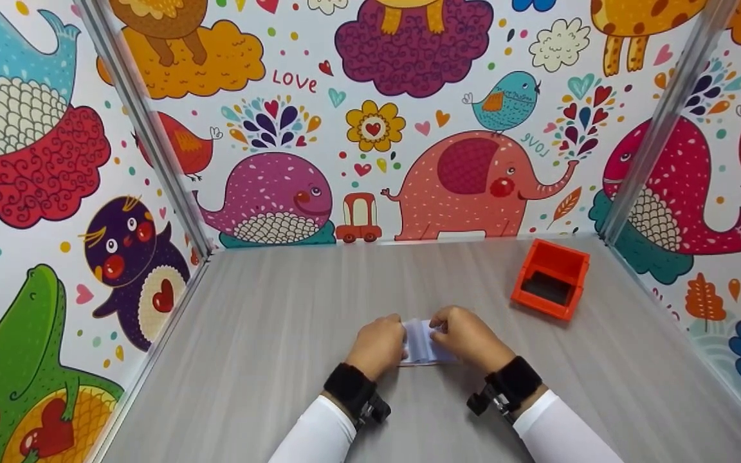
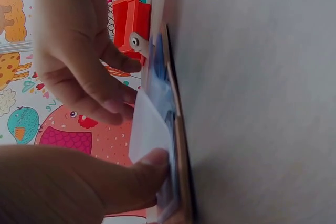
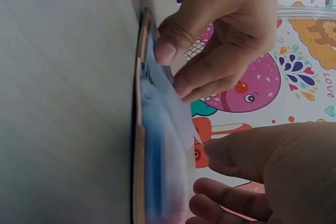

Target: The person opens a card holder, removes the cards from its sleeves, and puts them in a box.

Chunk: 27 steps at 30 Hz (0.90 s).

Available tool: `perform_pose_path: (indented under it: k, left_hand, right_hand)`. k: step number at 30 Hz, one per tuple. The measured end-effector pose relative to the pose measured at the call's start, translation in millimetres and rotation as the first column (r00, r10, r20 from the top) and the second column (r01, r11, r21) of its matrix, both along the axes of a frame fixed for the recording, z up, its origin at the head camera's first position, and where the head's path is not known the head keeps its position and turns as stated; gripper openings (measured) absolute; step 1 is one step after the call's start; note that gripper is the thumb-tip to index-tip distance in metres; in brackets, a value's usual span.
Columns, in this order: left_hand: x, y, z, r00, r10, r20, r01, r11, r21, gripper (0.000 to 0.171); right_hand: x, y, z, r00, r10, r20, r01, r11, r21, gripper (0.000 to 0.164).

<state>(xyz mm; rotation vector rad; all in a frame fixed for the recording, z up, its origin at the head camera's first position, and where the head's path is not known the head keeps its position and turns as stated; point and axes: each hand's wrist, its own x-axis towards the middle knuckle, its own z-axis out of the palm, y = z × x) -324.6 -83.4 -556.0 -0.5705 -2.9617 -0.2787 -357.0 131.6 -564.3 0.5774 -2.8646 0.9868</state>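
A small card holder (image 1: pixel 419 344) with clear plastic sleeves lies open on the table between both hands. Its thin brown cover edge (image 3: pixel 139 153) and a strap with a metal snap (image 2: pixel 137 43) show in the wrist views. At its left side my left hand (image 1: pixel 377 344) holds the sleeves, the thumb (image 3: pixel 167 52) pressed on them and the fingers behind. One translucent sleeve (image 2: pixel 149 127) stands up, tilted from the cover. My right hand (image 1: pixel 470 341) is at the right side, thumb and fingers parted, with its fingertips right by the raised sleeve's corner.
An orange-red plastic bin (image 1: pixel 552 280) with a dark inside stands at the back right of the grey wood-grain table (image 1: pixel 267 334). Panels printed with cartoon animals (image 1: pixel 370 173) rise at the back and both sides, joined by metal posts (image 1: pixel 152 128).
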Motion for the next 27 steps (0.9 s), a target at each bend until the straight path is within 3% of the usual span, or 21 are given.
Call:
perform_pose_path:
  k: [7, 14, 27]
  left_hand:
    - [-0.5, -0.9, -0.1, 1.000, -0.008, -0.013, 0.008, 1.000, 0.008, 0.018]
    - [-3.1, -1.6, -2.2, 1.000, -0.008, -0.017, 0.008, 1.000, -0.001, 0.006]
    - [-5.2, -2.5, -4.3, 1.000, -0.009, 0.002, 0.009, 1.000, 0.030, 0.006]
  right_hand:
    - [2.6, 2.0, -5.1, 0.996, 0.063, -0.066, -0.060, 0.996, 0.059, 0.017]
    - [0.8, 3.7, -6.5, 0.987, 0.094, -0.133, -0.078, 0.990, 0.119, 0.019]
    - [0.1, 3.0, -8.2, 0.992, 0.068, -0.108, -0.057, 0.993, 0.103, 0.018]
